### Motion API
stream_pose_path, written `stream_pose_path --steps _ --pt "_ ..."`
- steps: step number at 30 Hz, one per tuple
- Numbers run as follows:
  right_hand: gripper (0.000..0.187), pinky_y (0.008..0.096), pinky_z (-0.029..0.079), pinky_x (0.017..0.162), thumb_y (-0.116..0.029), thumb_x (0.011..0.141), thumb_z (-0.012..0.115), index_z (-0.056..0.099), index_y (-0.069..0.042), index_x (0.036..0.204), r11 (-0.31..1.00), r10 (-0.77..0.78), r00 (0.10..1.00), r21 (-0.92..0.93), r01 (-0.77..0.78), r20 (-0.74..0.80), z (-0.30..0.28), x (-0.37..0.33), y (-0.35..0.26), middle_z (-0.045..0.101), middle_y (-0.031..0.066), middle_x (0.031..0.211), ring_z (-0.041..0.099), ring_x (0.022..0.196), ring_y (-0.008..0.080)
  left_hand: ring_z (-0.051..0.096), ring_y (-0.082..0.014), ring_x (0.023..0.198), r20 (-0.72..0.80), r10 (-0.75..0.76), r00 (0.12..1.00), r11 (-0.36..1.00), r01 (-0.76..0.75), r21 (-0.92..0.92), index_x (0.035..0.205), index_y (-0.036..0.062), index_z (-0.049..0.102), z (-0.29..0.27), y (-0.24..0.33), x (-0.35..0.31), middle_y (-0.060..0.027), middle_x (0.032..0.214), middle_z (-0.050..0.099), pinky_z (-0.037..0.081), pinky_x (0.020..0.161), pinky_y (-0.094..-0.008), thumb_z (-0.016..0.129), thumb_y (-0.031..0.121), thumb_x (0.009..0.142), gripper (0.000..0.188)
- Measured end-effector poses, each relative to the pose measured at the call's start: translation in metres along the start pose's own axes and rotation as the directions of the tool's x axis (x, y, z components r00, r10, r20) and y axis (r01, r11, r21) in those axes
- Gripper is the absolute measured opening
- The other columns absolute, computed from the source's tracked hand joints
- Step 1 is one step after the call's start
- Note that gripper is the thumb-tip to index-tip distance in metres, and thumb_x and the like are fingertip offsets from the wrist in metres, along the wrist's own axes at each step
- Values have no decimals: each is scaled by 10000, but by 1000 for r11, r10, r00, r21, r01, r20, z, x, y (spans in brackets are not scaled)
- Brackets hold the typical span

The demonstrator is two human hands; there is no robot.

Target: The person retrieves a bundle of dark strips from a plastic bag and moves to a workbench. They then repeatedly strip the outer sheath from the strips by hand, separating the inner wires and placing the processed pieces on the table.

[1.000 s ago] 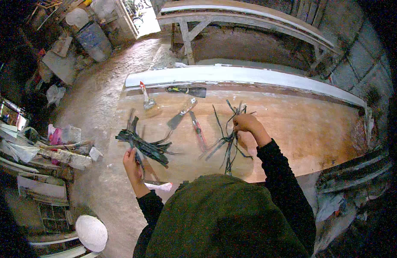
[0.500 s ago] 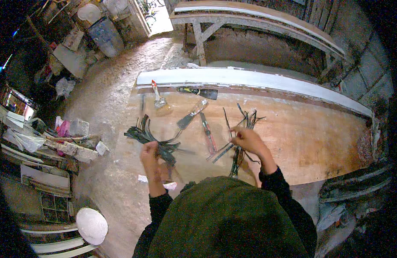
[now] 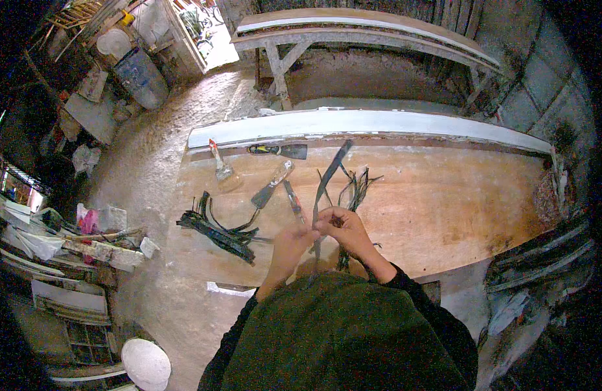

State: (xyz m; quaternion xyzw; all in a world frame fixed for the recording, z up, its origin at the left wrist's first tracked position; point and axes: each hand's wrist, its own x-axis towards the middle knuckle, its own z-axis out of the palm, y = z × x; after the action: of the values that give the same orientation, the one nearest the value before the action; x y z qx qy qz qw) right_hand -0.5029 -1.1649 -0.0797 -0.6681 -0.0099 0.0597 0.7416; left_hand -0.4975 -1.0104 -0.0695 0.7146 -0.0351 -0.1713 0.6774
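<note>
The dark hood (image 3: 340, 332) covers part of the tabletop (image 3: 444, 215) and, apparently, the lower end of the black strip (image 3: 334, 167). The slightly blurred left hand (image 3: 292, 245) hides one end of the red-and-black tool (image 3: 292, 197); the right hand (image 3: 348, 230) covers part of the strip bundle (image 3: 359, 189). Details beyond the doorway (image 3: 216, 42) are indistinct.

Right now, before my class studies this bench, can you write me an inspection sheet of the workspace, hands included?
Surface: wooden tabletop, scuffed and stained; white-coated board along its far edge.
Job's things: black strip between the hands; left strip bundle and splayed right strip bundle on the tabletop.
Clutter: paintbrush, yellow-and-black-handled scraper, putty knife, what looks like a red-and-black utility knife.
Hands: left hand and right hand close together, fingertips pinching the strip.
Cables: nothing seen.
Surroundings: wooden trestle table beyond; blue barrel at far left.
</note>
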Motion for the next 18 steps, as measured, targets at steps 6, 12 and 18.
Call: stream_pose_path --steps 6,12,18 --pt "97 209 432 598 -92 746 615 556 -19 772 998 10 1000 -57 -10 4 -2 -3 6 572 14 703 533 634 78 459 -66 548 -25 -5 1000 997 7 82 817 29 582 -4 -15 -2 -16 645 542 358 475 -202 588 219 773 195" --pt "133 211 411 528 -151 711 645 580 -36 718 972 -34 999 -231 32 -6 0 -8 4 567 -1 652 508 585 61 474 -61 576 -96 28 995 997 -21 78 905 41 566 -6 -4 -3 -15 711 560 367 485 -185 578 216 781 215" --pt "148 222 422 563 -180 734 627 592 -37 737 994 22 997 -104 -14 79 1 -10 0 572 -1 667 520 613 69 462 -66 583 30 -130 991 976 133 -171 846 63 543 -12 -2 -1 1 712 531 335 463 -177 555 173 789 125"
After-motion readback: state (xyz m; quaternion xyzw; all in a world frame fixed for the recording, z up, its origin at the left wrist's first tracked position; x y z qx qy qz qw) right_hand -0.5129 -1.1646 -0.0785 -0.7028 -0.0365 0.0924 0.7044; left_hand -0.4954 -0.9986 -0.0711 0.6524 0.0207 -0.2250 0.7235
